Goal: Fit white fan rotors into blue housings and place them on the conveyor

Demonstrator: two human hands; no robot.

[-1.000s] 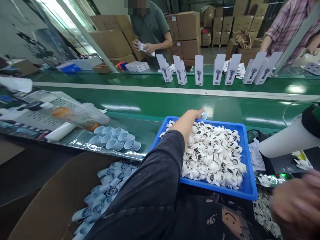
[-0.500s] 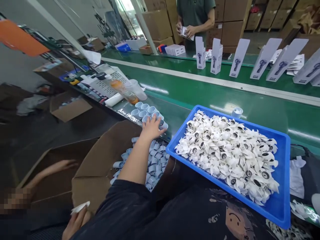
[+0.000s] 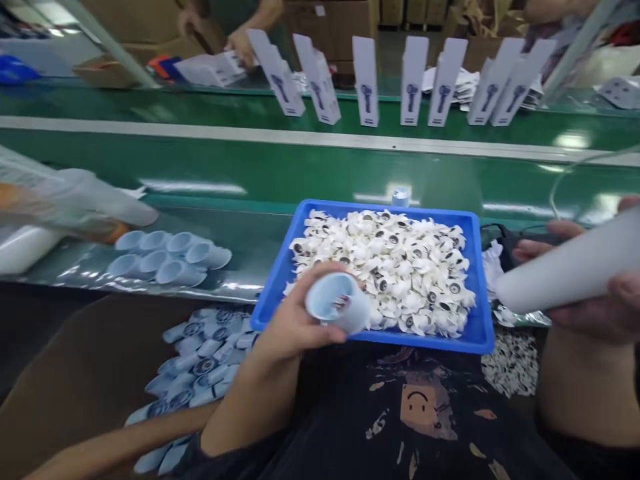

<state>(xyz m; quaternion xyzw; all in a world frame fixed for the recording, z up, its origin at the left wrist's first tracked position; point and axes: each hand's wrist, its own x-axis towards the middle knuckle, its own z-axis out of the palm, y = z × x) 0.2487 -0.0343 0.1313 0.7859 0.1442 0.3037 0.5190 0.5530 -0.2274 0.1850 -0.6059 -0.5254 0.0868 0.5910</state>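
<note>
My left hand is closed around a light blue plastic cup-shaped housing, its open end facing up and left. Small reddish parts or wires show inside it. This housing is in front of a blue tray heaped with white fan impellers. At the right, my right hand grips a thick white cylinder with a rounded end pointing left; its far end is cut off by the frame. Several similar blue housings stand in rows on the bench to the left.
A carton below left holds many blue housings; another person's forearm reaches across it. One small housing stands behind the tray. White printed boxes line the far side, near another person's hand.
My left hand has left the housing rows and come to the tray with one housing in it. My right hand has come into view with the white cylinder. The view has swung right.
</note>
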